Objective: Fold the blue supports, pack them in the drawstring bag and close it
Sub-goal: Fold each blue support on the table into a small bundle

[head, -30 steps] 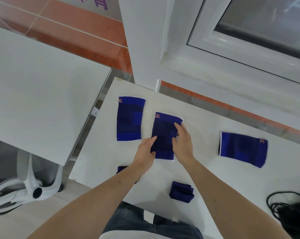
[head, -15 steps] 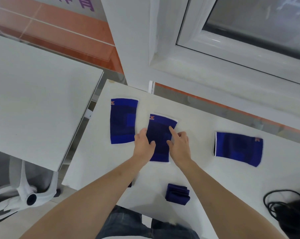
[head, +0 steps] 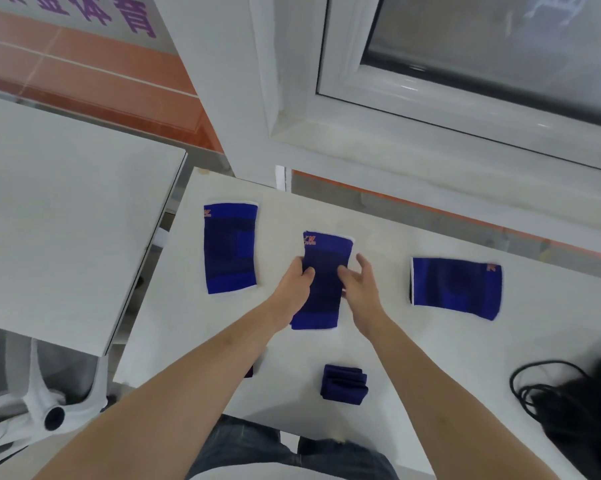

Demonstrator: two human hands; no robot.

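Three blue supports lie flat across the middle of the white table: left support upright, middle support running up-frame with its logo end farthest, right support sideways. All look soft, light and limp, best taken by the side edges. Left hand pinches the middle one's left edge; right hand rests loosely spread on its right edge.

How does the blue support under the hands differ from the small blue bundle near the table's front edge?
The middle support lies flat and unfolded, showing an orange logo; the folded bundle is compact, layered, with no logo visible. The left hand and right hand touch the middle support; the folded bundle lies untouched. Both are dark blue and rest on the white table.
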